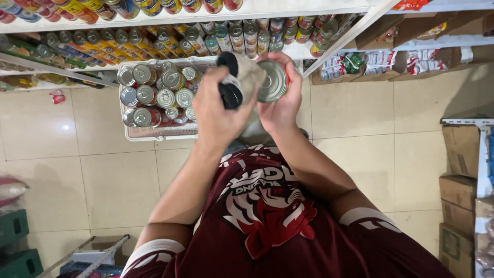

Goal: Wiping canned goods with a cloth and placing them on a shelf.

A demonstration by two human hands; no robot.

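The right hand (282,105) is clamped around a silver tin can (272,81), its flat lid facing the camera, held just above the chest at about twelve o'clock. The left hand (218,110) is closed on a bunched cloth of beige and black (237,77), which touches the can's nine o'clock edge. At ten o'clock from the hands, a white basket (154,135) sits on the tiled floor, packed with more cans (154,95). White shelves (154,20) of tins run across the top.

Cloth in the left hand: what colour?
Beige cloth with a black part at the fold, held in the left hand; head view shows it best.
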